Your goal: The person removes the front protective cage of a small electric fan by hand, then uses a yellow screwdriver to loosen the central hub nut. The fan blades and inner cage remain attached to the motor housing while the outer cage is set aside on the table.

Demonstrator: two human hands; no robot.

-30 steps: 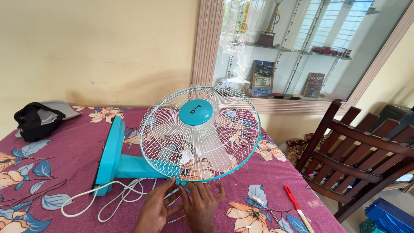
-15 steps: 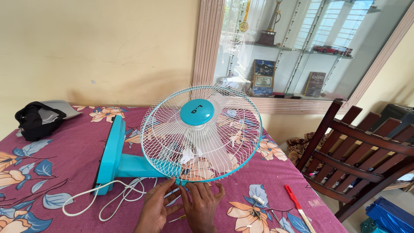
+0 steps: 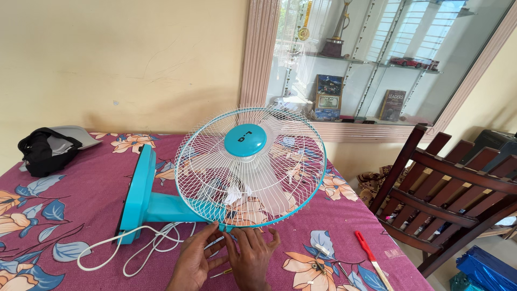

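Both hands sit at bottom centre, fingers pointing up at the lower rim of the fan guard. Left hand (image 3: 195,260) has fingers spread, tips touching the teal rim band, pinching nothing clearly. Right hand (image 3: 250,257) lies beside it, thumbs touching, fingertips pressed on the same rim; neither is clenched. Table fan (image 3: 237,167) lies tipped on the worktop (image 3: 70,188), white wire guard facing the camera, teal hub in the middle, teal base (image 3: 139,186) standing on edge at left. White power cord (image 3: 129,245) loops in front of the base, just left of the left hand. Floral maroon tablecloth covers the worktop. Red-handled screwdriver (image 3: 370,260) lies right of the hands, apart. Black bag (image 3: 46,151) far left. Wooden chair (image 3: 447,188) at right; glass display cabinet (image 3: 377,59) behind.
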